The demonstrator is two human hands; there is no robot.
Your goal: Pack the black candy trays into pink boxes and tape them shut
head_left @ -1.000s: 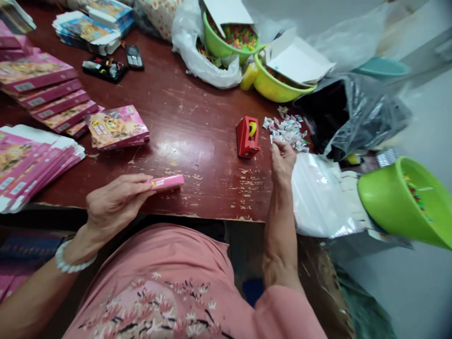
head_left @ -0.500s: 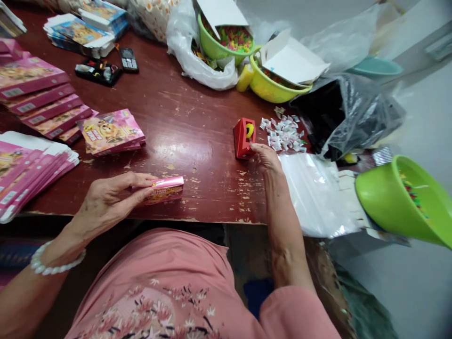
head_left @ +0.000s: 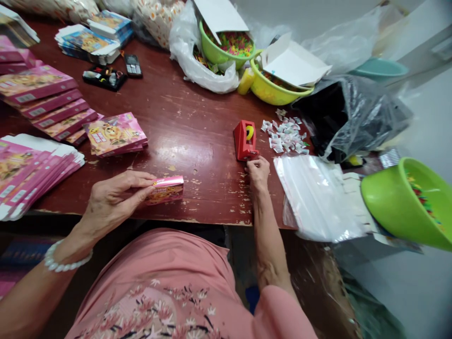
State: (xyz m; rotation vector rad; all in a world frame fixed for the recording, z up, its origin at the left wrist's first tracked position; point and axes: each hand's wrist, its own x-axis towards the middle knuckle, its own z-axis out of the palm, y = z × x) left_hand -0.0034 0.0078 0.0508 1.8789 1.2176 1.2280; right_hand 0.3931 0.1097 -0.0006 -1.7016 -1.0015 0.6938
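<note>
left hand (head_left: 113,200) clamped on small pink box (head_left: 164,189), near table edge at 6 o'clock | right hand (head_left: 257,170) fingers pinched at front of red tape dispenser (head_left: 244,139), 3 o'clock of box; contents unclear | risk: one-hand pull tips dispenser | box could slide off edge

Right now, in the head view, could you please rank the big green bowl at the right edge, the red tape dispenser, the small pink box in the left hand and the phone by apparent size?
1. Green bowl, though it is near the camera.
2. Pink box.
3. Red tape dispenser, close to the box, so unsure.
4. Phone, farthest away.
</note>
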